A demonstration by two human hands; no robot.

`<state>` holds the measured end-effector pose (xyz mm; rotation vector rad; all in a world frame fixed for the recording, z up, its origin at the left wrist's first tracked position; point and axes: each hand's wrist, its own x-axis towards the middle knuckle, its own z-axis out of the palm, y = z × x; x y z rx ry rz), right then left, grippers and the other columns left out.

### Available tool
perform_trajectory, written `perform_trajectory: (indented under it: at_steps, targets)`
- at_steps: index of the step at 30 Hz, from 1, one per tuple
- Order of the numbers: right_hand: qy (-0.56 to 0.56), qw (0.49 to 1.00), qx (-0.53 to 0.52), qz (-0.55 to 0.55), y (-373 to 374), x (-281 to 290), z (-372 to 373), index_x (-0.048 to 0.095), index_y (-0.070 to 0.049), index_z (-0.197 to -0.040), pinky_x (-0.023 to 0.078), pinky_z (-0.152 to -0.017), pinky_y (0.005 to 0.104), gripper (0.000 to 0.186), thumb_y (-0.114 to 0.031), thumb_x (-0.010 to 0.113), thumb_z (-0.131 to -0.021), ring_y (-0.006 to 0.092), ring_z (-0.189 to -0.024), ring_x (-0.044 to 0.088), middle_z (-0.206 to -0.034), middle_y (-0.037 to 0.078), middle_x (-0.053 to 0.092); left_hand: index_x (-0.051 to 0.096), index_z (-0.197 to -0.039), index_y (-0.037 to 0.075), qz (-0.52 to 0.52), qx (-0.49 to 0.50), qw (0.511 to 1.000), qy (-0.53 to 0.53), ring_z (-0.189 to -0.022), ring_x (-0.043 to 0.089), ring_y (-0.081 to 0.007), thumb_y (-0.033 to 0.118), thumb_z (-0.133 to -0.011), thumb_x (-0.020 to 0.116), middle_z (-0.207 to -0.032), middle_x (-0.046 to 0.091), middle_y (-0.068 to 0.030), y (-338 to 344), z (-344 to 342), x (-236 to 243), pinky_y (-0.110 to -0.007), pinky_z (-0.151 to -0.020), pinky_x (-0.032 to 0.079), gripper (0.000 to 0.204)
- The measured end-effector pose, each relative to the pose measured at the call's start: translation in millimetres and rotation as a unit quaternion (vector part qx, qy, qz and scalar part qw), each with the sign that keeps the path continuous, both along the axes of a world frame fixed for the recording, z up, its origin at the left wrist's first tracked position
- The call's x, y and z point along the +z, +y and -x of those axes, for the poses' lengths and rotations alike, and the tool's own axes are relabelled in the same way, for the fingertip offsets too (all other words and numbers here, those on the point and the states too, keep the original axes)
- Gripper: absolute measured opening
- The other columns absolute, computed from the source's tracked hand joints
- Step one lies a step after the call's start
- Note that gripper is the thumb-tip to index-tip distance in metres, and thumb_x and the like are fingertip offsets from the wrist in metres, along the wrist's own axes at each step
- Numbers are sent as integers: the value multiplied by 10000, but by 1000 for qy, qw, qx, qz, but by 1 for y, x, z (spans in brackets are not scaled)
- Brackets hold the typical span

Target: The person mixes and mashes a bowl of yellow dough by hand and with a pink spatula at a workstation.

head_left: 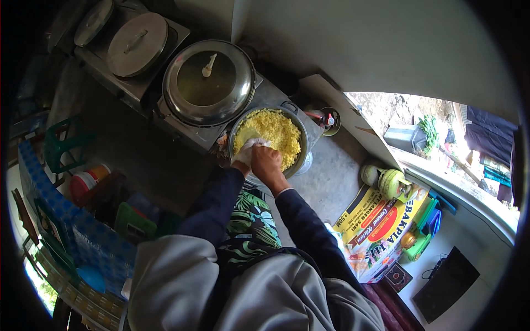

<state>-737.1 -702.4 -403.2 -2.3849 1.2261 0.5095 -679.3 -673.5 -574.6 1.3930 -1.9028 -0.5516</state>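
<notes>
A wide grey metal pot full of crumbly yellow food, which looks like yellow rice, stands in front of me. Both hands meet over its near side. My left hand has a white covering, a glove or cloth, that hides its fingers. Pressed against it is my bare right hand, its fingers curled closed; what they grip, if anything, is hidden. Just beyond the white covering, a pale flat shape lies against the food, too unclear to name.
Beyond the pot sits a big steel pan with a domed glass lid. Farther left, a lidded pot rests on a stove. Green gas cylinders and a printed banner are at right, a green stool at left.
</notes>
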Motion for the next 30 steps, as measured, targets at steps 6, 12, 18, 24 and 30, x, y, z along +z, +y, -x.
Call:
perform_trajectory:
  at_steps: [6, 12, 18, 24, 30]
  targets:
    - [-178, 949, -259, -32, 68, -40, 16, 495, -160, -1221, 473, -617, 464, 527, -263, 608, -717, 361, -705, 617, -775, 190, 625, 465, -447, 95, -624, 228, 528, 529, -535, 483, -185, 134, -665, 561, -599, 539, -61, 33, -13, -26, -268, -536, 394, 241]
    - [-21, 996, -59, -58, 39, 54, 59, 547, -113, -1090, 483, -530, 415, 331, -158, 527, -762, 291, -663, 635, -726, 152, 630, 547, -750, 91, -555, 170, 190, 791, -551, 543, -182, 207, -794, 532, -611, 560, -55, 37, 43, 78, -250, -536, 442, 126]
    - [13, 995, -89, -42, 36, -7, 44, 558, -85, -893, 494, -565, 424, 152, -170, 482, -794, 298, -713, 637, -769, 126, 632, 567, -769, 86, -521, 103, 338, 777, -599, 533, -200, 298, -880, 371, -632, 570, -52, 40, 41, 20, -326, -635, 438, 309]
    - [-129, 960, -241, -65, 73, -25, 62, 529, -137, -1160, 489, -614, 432, 384, -156, 483, -779, 332, -737, 629, -770, 179, 625, 556, -626, 86, -562, 268, 476, 621, -489, 484, -180, 248, -791, 464, -583, 537, -46, 51, 42, -6, -294, -498, 406, 248]
    - [27, 992, -98, -71, 45, 59, 122, 499, -157, -1144, 476, -577, 466, 432, -108, 542, -717, 334, -717, 625, -795, 168, 630, 528, -723, 89, -511, 141, 389, 754, -565, 524, -131, 133, -768, 501, -625, 537, -15, 35, 109, 118, -239, -583, 430, 69]
